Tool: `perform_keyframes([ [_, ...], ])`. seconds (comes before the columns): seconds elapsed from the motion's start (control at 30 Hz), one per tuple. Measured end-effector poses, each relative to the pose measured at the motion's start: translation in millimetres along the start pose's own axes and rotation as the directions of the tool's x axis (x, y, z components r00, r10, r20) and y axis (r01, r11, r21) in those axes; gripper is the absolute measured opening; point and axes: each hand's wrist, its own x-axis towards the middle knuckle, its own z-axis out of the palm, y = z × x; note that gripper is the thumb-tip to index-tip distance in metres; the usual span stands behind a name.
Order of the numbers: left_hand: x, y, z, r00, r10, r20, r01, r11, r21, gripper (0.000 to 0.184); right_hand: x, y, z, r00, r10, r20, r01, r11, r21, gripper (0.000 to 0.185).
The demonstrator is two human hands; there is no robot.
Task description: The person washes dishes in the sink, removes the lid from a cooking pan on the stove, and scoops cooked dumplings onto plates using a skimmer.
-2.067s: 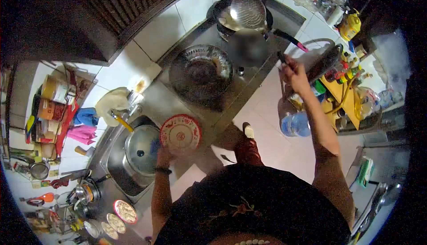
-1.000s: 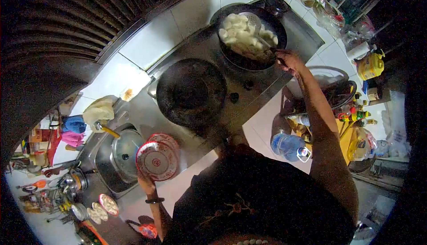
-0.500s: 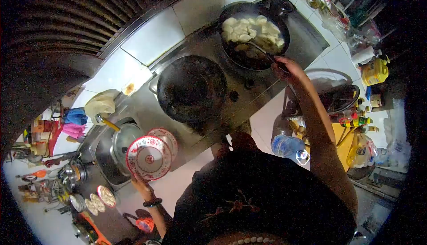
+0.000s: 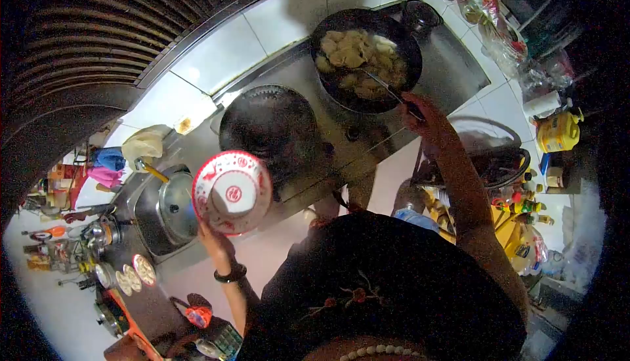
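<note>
In my left hand (image 4: 216,246) is a white plate with a red patterned rim (image 4: 233,194), held by its lower edge and tilted toward the camera. My right hand (image 4: 420,113) is closed around the handle of a skimmer (image 4: 384,85), whose head lies among pale dumplings (image 4: 354,49) in a dark wok (image 4: 371,103). The skimmer's head is hard to tell from the food. A second dark pan (image 4: 266,121) rests on the nearer burner, partly behind the plate.
Left of the plate is a sink (image 4: 141,220) with a glass lid (image 4: 177,208). Several small plates of food (image 4: 144,270) stand at the lower left. A yellow bottle (image 4: 558,131), a water bottle (image 4: 417,219) and a black pan (image 4: 508,167) are at the right.
The plate in my left hand has come up and right, nearer the second pan. My right hand stays on the skimmer, which now sits among the dumplings. The wok looks darker than before.
</note>
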Motion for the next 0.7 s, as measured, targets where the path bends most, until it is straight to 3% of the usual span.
perform_keyframes([
  [0.03, 3.2, 12.1, 13.6, 0.995, -0.102, -0.011, 0.102, 0.993, 0.055, 0.037, 4.8, -3.3, -4.4, 0.99, 0.137, -0.032, -0.134, 0.988, 0.082, 0.02],
  [0.1, 5.8, 26.9, 37.4, 0.997, 0.067, 0.039, -0.071, 0.992, 0.104, 0.039, 17.1, -10.8, -15.8, 0.913, 0.402, -0.065, -0.375, 0.891, 0.255, 0.014],
  [0.13, 12.9, 38.6, 57.4, 0.959, -0.281, 0.039, 0.246, 0.753, -0.61, 0.041, 14.3, -12.4, -22.7, 0.956, 0.284, -0.079, -0.287, 0.957, -0.033, 0.015],
  [0.17, 13.6, 69.2, 64.1, 0.962, -0.232, 0.142, 0.268, 0.717, -0.644, 0.04, 9.2, -13.9, -31.0, 0.985, 0.162, -0.056, -0.171, 0.933, -0.318, 0.018],
  [0.2, 15.3, 64.5, 71.7, 0.974, -0.172, 0.146, 0.225, 0.779, -0.585, 0.041, 4.6, -15.8, -34.3, 1.0, 0.01, 0.027, 0.007, 0.837, -0.547, 0.021],
  [0.23, 17.1, 59.7, 79.1, 0.982, -0.111, 0.155, 0.177, 0.834, -0.524, 0.041, 0.1, -17.8, -37.5, 0.984, -0.143, 0.11, 0.178, 0.661, -0.729, 0.025],
  [0.27, 16.7, 76.7, 92.1, 0.985, -0.166, 0.051, 0.173, 0.906, -0.387, 0.04, -5.8, -21.6, -37.7, 0.92, -0.299, 0.253, 0.367, 0.434, -0.823, 0.03],
  [0.3, 22.1, 80.8, 103.7, 0.951, -0.295, 0.094, 0.294, 0.764, -0.574, 0.038, -11.8, -28.6, -34.5, 0.814, -0.405, 0.417, 0.512, 0.161, -0.844, 0.035],
  [0.4, 29.3, 96.5, 126.2, 0.973, -0.226, 0.035, 0.219, 0.879, -0.424, 0.035, -31.1, -61.3, -17.1, 0.857, -0.291, 0.424, 0.499, 0.266, -0.825, 0.042],
  [0.47, 29.6, 109.3, 139.0, 0.99, -0.138, 0.015, 0.137, 0.955, -0.262, 0.039, -33.3, -62.0, -21.3, 0.795, -0.359, 0.489, 0.575, 0.188, -0.797, 0.043],
  [0.5, 36.4, 117.7, 147.8, 0.975, -0.219, 0.028, 0.215, 0.913, -0.347, 0.041, -33.4, -58.5, -25.9, 0.768, -0.375, 0.52, 0.6, 0.136, -0.788, 0.043],
  [0.57, 40.1, 109.4, 161.7, 0.998, -0.048, 0.042, 0.056, 0.975, -0.213, 0.042, -33.0, -43.5, -43.2, 0.717, -0.392, 0.576, 0.632, 0.018, -0.775, 0.042],
  [0.63, 54.2, 109.1, 173.6, 0.981, -0.12, 0.149, 0.17, 0.907, -0.386, 0.043, -35.6, -46.3, -39.7, 0.683, -0.418, 0.599, 0.642, -0.049, -0.765, 0.038],
  [0.7, 56.2, 116.4, 184.7, 0.99, -0.06, 0.13, 0.115, 0.872, -0.477, 0.043, -40.5, -59.9, -23.2, 0.676, -0.456, 0.579, 0.642, -0.023, -0.767, 0.032],
])
